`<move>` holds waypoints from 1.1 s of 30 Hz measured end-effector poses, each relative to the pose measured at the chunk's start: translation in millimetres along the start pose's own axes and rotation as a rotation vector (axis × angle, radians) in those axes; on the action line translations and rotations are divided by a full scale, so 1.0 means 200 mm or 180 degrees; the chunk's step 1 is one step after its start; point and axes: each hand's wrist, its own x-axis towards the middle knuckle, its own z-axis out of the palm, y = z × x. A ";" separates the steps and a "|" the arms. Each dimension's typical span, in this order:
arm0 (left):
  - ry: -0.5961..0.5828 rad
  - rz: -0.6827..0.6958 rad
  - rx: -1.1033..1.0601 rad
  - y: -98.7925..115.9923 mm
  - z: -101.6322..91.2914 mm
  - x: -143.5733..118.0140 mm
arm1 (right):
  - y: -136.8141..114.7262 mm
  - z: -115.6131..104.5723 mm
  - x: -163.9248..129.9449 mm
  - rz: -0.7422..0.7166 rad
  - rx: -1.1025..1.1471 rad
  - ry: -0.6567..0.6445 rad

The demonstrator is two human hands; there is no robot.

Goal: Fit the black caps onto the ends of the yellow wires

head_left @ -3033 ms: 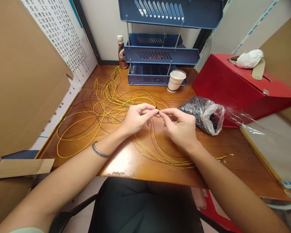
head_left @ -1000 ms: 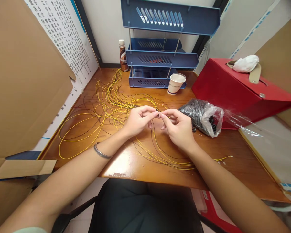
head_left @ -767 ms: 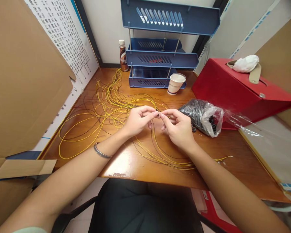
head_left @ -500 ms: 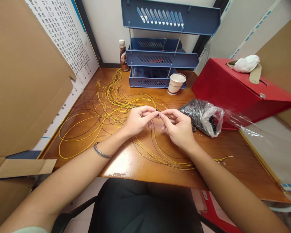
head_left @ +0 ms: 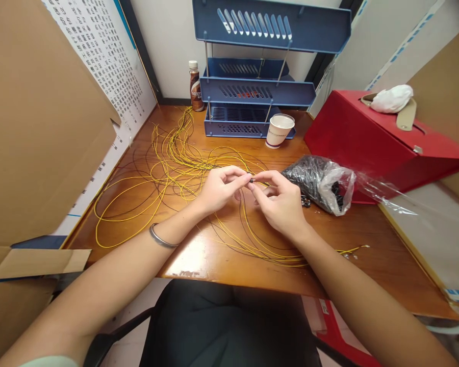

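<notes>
i see the left hand [head_left: 219,190] and right hand [head_left: 281,201] meet fingertip to fingertip above the desk [head_left: 222,257], both pinching a tiny black piece [head_left: 251,180] on a yellow wire [head_left: 248,224], lifted for sight.

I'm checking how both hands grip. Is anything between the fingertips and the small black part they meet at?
Nothing visible does. The left hand and right hand both pinch the small black part directly with thumb and forefinger, above the yellow wires. Whether a wire runs into the part is too small to tell.
</notes>
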 end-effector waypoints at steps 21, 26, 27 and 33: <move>-0.0248 -0.0133 0.0240 -0.01 -0.03 0.01 | -0.09 0.02 -0.03 -0.0535 -0.2173 -0.0085; -0.0270 -0.0162 0.0275 0.00 -0.01 0.00 | -0.05 0.01 -0.03 -0.0436 -0.2031 -0.0053; -0.0234 -0.0141 0.0295 0.00 -0.01 0.00 | -0.05 0.01 -0.02 -0.0396 -0.1904 -0.0058; -0.0187 -0.0011 0.0353 -0.01 -0.01 0.01 | -0.02 -0.02 -0.01 -0.0120 -0.1010 -0.0064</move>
